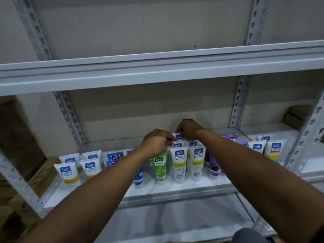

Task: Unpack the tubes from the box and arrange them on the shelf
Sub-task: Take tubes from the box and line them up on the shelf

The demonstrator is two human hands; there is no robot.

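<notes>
I see a pale grey metal shelf point(192, 188) on slotted posts point(238, 106), with a plain beige wall point(140, 109) behind it and brown cartons point(19, 137) off to the left. Tubes stand cap-down in rows along the shelf: white ones with blue labels and yellow bands, a green tube point(161, 167), and a purple tube point(214, 168). My left hand point(156, 142) and right hand point(189, 129) both pinch the flat top edge of a white tube point(178, 137), which stands upright in the back row behind two white tubes.
</notes>
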